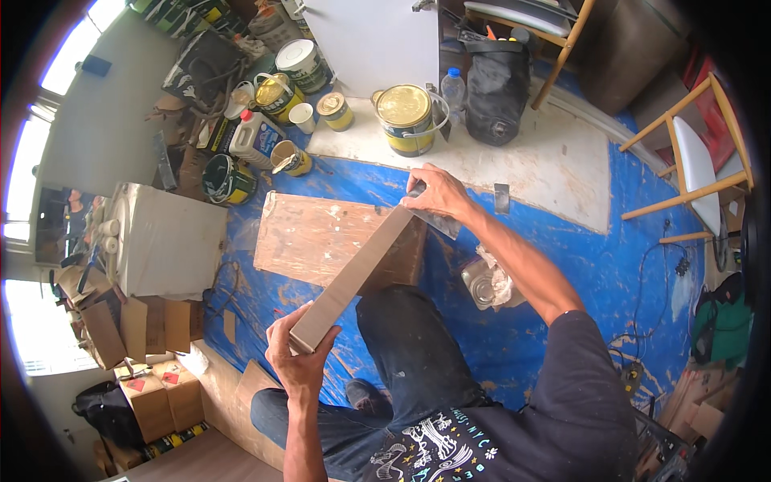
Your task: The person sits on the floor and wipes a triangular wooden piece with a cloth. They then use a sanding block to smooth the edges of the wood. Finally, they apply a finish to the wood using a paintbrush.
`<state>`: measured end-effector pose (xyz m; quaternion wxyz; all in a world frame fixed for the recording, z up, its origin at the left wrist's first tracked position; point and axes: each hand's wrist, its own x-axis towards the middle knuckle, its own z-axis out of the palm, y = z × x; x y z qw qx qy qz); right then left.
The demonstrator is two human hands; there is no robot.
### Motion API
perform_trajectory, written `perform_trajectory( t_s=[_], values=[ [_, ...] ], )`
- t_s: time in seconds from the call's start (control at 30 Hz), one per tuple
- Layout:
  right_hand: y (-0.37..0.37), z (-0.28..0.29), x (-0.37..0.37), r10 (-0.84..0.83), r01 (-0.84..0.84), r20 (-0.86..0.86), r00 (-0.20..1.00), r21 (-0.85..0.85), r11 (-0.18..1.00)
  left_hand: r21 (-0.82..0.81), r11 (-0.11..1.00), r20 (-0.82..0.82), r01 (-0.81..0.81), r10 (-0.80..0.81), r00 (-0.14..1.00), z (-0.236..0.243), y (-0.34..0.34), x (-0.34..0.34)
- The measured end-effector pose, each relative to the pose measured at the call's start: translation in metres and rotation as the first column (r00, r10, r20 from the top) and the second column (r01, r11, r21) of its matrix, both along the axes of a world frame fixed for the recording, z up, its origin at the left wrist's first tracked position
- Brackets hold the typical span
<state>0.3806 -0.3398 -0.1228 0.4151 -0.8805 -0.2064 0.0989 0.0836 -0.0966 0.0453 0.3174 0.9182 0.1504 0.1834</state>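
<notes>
A long, narrow wooden board (351,281) slants across the middle, its far end pointing away to the right. My left hand (295,353) is closed around its near end, thumb on one side and fingers on the other. At the far end, my right hand (439,193) grips a scraper with a flat metal blade (443,226); its handle is mostly hidden by the fingers. The blade lies close beside the board's end, and whether it touches is unclear. Beneath the board is a flat, stained wooden panel (301,238), partly covered by it and by my knee.
Blue sheeting (594,281) covers the floor. Paint tins, including a large lidded one (404,112), and a black bag (496,92) stand beyond. A small metal plate (502,198) and a clear container (480,287) lie right. A white box (165,241) is left, a wooden chair (691,165) far right.
</notes>
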Motion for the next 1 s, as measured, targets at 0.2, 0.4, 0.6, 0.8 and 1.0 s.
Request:
perform_trajectory(
  t_s=[0.2,0.4,0.6,0.8,1.0],
  values=[
    [0.0,0.0,-0.001,0.006,-0.005,-0.03,1.0,0.008,1.0,0.004,1.0,-0.004,-0.002,0.002,1.0,0.0,0.0,0.0],
    [0.005,0.0,-0.003,0.002,-0.001,-0.036,0.999,0.024,1.0,0.009,1.0,-0.01,-0.007,0.007,1.0,0.002,0.0,-0.001],
    [0.02,0.051,-0.044,0.069,-0.071,0.015,0.997,0.095,0.993,0.018,1.0,-0.017,0.0,0.0,1.0,0.004,-0.002,0.002],
    [0.051,0.121,-0.107,0.129,-0.141,0.081,0.988,0.161,0.977,0.073,0.997,-0.049,0.012,-0.009,0.999,0.004,0.0,-0.003],
    [0.047,0.125,-0.109,0.113,-0.118,0.044,0.993,0.132,0.984,0.089,0.996,-0.048,0.016,-0.012,0.999,0.005,-0.002,-0.001]
  ],
)
